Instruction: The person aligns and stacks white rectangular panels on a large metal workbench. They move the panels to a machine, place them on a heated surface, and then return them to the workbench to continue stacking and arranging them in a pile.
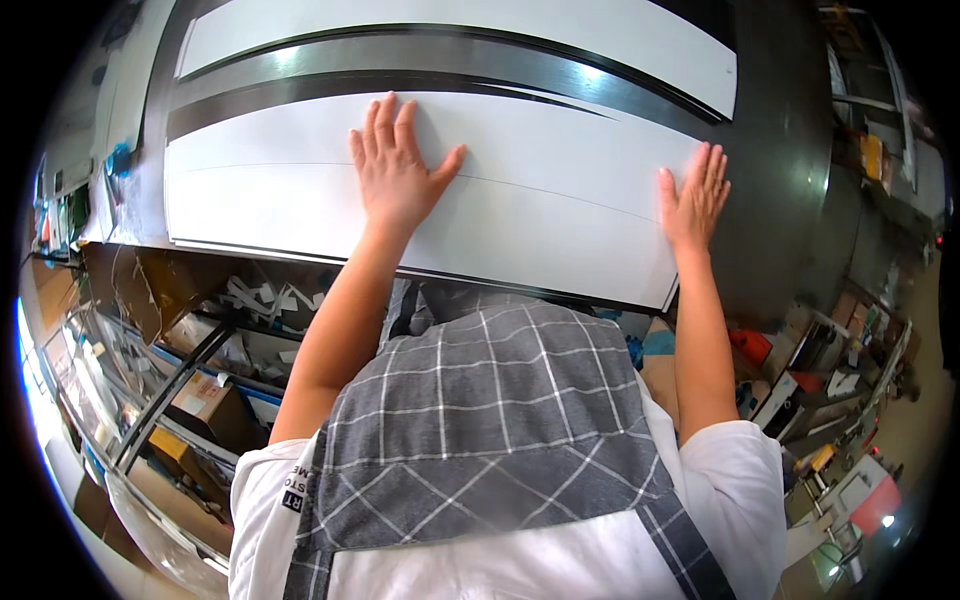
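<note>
A long white sheet (540,225) lies across the dark, shiny worktable (770,190) before me, with a thin line running along its length. My left hand (395,170) rests flat on it left of the middle, fingers spread and pointing to the far edge. Toward the sheet's right end, my right hand (695,200) lies with its fingers stretched out over the edge and the thumb apart. Neither hand grips anything. Dark edging shows along the sheet's far and near sides. Farther back lies a second white sheet (480,30) with a dark border.
Below the table at the left stand a cardboard box (215,405), paper scraps (265,295) and a black metal frame (170,395). A red object (750,345) sits low near my right forearm. Cluttered shelving lines the right side.
</note>
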The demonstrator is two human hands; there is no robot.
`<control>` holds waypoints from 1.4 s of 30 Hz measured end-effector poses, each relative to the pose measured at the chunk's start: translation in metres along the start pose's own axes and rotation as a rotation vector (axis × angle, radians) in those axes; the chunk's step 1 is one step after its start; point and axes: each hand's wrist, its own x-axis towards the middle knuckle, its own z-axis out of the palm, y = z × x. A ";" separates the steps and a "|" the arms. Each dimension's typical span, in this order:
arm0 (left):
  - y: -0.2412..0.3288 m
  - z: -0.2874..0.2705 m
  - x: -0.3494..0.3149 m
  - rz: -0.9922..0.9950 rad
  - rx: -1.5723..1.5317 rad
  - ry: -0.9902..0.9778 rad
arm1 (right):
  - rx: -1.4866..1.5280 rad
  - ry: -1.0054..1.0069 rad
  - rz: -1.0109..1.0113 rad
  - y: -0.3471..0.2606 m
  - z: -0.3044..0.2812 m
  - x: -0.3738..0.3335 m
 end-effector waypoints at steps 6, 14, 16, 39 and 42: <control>-0.008 -0.001 -0.004 -0.053 0.009 -0.032 | -0.014 -0.024 0.005 0.002 -0.002 0.000; -0.066 -0.006 -0.003 -0.140 0.030 0.030 | 0.243 0.079 0.105 0.005 -0.009 0.012; -0.051 -0.010 0.020 -0.079 -0.070 0.066 | 0.586 0.261 0.116 0.012 -0.019 0.041; 0.061 -0.001 0.139 0.273 -0.077 -0.198 | 0.880 0.142 0.335 0.064 -0.030 0.190; 0.063 -0.001 0.139 0.281 -0.049 -0.200 | 1.192 -0.090 0.387 0.089 -0.037 0.198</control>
